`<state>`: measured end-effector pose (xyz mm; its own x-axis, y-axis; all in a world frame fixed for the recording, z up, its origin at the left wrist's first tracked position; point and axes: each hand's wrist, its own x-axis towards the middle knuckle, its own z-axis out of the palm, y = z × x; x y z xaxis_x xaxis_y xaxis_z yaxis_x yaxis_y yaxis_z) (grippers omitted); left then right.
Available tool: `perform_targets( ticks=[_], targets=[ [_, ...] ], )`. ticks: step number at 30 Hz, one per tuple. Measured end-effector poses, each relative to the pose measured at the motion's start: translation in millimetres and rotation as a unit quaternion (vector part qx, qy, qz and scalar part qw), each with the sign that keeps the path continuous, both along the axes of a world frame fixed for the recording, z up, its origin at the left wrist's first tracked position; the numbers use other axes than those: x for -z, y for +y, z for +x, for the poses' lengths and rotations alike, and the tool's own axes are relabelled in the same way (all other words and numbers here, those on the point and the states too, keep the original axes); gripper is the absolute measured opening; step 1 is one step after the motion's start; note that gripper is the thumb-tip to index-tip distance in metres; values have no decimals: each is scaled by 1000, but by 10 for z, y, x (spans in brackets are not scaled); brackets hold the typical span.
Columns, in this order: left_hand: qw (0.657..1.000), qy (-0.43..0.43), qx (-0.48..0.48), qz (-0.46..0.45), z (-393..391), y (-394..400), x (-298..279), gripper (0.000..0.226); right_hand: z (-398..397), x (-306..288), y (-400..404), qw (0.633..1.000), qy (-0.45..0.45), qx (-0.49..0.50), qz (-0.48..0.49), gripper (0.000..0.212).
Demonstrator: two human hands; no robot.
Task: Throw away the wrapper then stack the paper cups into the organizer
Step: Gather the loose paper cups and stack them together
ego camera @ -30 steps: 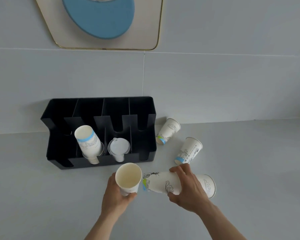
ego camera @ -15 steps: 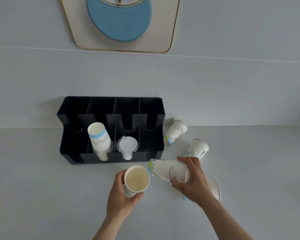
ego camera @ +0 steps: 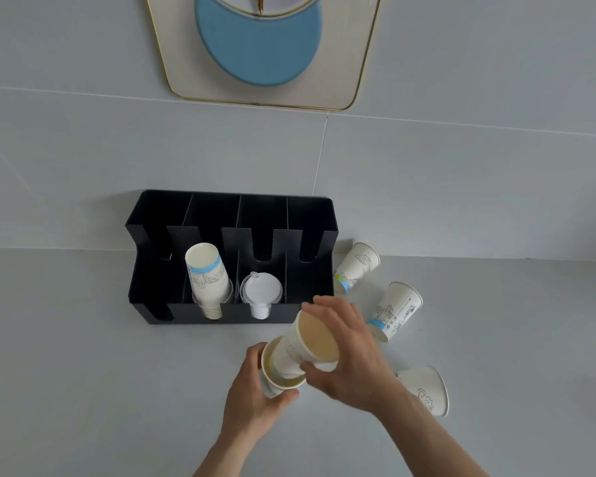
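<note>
The stacking step is in hand: the left hand point(ego camera: 255, 397) wraps its fingers around a paper cup point(ego camera: 279, 383) held mouth-up, while the right hand point(ego camera: 344, 352) grips a second cup point(ego camera: 306, 346), its base partly nested inside the first. No wrapper shows. Three loose cups point(ego camera: 396, 309) lie on the desk point(ego camera: 83, 390) right of the black organizer point(ego camera: 317, 218), whose second slot already holds a stack point(ego camera: 207, 277). Next, the upper cup probably needs seating fully and squarely.

The left hand point(ego camera: 255, 390) is curled around a paper cup point(ego camera: 277, 382) from below, and the right hand point(ego camera: 348, 356) is wrapped over a second cup point(ego camera: 306, 346) nested into it, just right.
</note>
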<state>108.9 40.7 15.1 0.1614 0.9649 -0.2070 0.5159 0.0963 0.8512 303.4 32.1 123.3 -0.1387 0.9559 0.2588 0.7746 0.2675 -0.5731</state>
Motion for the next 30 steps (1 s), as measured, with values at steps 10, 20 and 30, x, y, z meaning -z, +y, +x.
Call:
perform_targets(
  ticks=[10, 20, 30],
  targets=[
    [999, -1, 36, 37, -36, 11, -46, 108, -196, 517, -64, 995, -29, -8, -95, 97],
    [998, -7, 36, 55, 73, 51, -66, 96, 71, 615, -206, 990, -4, 103, -95, 76],
    [998, -11, 39, 56, 312, 49, -93, 102, 1126, 859, -637, 816, -45, 523, -241, 66]
  ],
)
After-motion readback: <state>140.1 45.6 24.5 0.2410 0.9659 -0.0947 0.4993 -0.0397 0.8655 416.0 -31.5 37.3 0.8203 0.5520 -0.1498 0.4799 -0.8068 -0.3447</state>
